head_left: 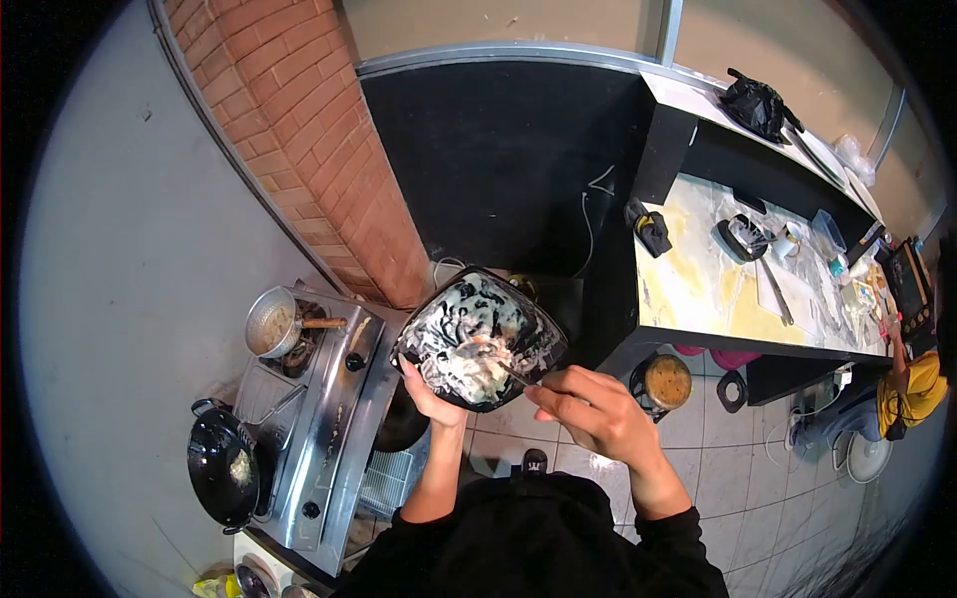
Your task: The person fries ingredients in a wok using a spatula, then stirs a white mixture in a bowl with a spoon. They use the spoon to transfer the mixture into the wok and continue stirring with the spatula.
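A black square bowl (553, 339) is held up in front of my body, its inside smeared with a white, creamy mixture (474, 377). My left hand (431, 401) grips the bowl's near left edge, the thumb at the rim and the other fingers hidden underneath. Closed around the handle of a metal spoon (515, 374) is my right hand (594, 411), at the bowl's near right side. The spoon's head lies in the thickest part of the mixture, partly covered by it.
To the left, a steel gas stove (329, 439) carries a saucepan (269, 324) and a black wok (214, 463). A counter (698, 289) with utensils stands right. Below it is a round stool (667, 383). A person in a yellow shirt (912, 394) is at the far right.
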`<state>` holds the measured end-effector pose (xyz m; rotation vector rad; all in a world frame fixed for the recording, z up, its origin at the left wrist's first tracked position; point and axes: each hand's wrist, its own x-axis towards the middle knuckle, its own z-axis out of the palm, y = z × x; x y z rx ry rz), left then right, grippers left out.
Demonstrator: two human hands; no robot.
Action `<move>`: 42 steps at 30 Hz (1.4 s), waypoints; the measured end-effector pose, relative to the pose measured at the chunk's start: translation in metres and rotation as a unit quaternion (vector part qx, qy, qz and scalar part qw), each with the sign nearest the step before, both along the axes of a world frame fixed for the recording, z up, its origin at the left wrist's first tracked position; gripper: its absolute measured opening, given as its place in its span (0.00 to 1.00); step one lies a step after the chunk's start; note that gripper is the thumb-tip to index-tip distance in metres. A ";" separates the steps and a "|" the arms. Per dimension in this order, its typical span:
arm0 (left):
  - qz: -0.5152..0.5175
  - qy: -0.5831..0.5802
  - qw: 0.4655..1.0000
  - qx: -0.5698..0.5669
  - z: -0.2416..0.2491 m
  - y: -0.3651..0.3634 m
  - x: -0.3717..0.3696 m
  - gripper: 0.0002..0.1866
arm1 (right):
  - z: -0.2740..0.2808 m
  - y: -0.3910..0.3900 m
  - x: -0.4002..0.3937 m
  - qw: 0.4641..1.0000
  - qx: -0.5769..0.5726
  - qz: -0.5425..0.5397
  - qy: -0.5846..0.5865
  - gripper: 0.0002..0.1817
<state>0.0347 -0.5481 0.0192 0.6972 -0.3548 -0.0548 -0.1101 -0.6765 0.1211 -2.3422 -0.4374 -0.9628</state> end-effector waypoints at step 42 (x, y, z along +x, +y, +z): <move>0.085 -0.094 0.987 0.096 -0.028 -0.019 -0.017 0.33 | -0.018 0.013 -0.037 0.988 -0.040 -0.140 -0.046 0.10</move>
